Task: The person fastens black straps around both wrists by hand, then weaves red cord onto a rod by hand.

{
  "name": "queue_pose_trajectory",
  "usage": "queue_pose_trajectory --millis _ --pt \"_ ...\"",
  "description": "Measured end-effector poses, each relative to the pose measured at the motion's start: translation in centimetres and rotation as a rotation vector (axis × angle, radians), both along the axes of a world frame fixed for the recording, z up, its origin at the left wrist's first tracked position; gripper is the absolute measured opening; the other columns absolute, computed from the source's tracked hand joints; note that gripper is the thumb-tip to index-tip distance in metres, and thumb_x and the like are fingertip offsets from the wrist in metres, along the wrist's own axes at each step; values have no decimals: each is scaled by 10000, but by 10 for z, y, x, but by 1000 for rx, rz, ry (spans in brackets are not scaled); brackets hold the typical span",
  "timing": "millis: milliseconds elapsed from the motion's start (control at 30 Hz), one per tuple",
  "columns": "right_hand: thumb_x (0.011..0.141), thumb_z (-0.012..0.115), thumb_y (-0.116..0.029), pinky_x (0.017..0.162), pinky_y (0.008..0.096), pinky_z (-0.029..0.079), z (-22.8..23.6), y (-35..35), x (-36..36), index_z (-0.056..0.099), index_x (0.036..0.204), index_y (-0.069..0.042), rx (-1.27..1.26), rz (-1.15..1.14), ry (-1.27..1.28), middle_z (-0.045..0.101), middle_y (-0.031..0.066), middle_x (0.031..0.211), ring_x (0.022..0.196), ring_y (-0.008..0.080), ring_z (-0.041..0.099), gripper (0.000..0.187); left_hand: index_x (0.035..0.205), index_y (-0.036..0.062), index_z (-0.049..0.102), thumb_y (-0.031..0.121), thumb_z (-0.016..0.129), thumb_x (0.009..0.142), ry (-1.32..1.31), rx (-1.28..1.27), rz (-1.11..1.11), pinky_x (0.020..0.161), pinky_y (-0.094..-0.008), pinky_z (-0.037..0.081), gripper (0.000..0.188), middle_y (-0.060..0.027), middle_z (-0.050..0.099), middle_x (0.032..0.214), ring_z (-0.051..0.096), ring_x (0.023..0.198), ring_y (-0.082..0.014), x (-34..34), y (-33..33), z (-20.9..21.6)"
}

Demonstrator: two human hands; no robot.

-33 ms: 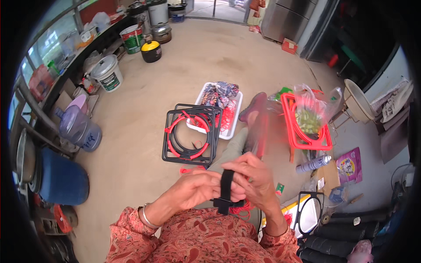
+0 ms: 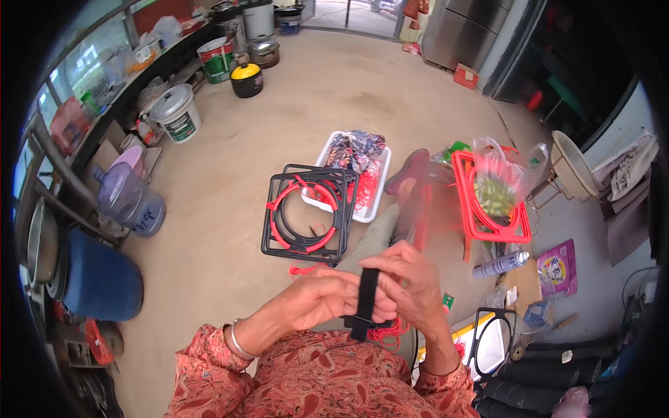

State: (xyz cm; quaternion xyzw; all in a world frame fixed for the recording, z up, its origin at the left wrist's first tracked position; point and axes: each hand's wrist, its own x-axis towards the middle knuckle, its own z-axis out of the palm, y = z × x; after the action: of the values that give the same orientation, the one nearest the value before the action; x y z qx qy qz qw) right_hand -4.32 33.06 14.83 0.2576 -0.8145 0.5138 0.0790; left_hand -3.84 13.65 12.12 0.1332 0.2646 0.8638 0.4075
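While a black strap-like piece (image 2: pixel 365 301) is standing upright near the person's lap, the left hand (image 2: pixel 317 301) and right hand (image 2: pixel 411 284) are both closing their grip on it, with red cord (image 2: pixel 387 332) bunching beneath. Farther out on the floor (image 2: pixel 230 209), stacked black square frames (image 2: pixel 306 212) are lying left of a white tray (image 2: pixel 369 202), and a red frame (image 2: pixel 488 198) is sitting to the right.

The hands (image 2: pixel 362 296) are close together over the lap, with a black strap (image 2: pixel 364 301) between them. At 12 o'clock from them the way is blocked by a stack of black square frames (image 2: pixel 306 212) and, just behind, a white tray (image 2: pixel 366 209). At 2 o'clock a red basket (image 2: pixel 488 223) and a spray can (image 2: pixel 500 265) stand in the way. At 10 and 11 o'clock the concrete floor (image 2: pixel 230 174) is bare and wide, up to a blue water bottle (image 2: pixel 129 202).
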Motion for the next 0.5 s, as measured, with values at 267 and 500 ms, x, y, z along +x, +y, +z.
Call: queue_pose_trajectory --millis 267,500 --pt "800 690 -19 559 236 402 -8 2 -12 714 958 -39 -195 -65 -238 554 11 685 627 82 517 161 1191 -147 522 92 483 922 14 -19 -110 1029 -487 431 361 -317 560 1182 549 1155 -409 -17 14 -5" --pt "798 692 -25 558 227 402 -4 4 -18 708 953 -30 -61 -19 -201 548 9 682 618 76 505 156 1136 -151 549 -53 482 868 -55 -222 -131 1014 -477 454 293 -304 577 1156 572 1132 -386 -28 16 -5"
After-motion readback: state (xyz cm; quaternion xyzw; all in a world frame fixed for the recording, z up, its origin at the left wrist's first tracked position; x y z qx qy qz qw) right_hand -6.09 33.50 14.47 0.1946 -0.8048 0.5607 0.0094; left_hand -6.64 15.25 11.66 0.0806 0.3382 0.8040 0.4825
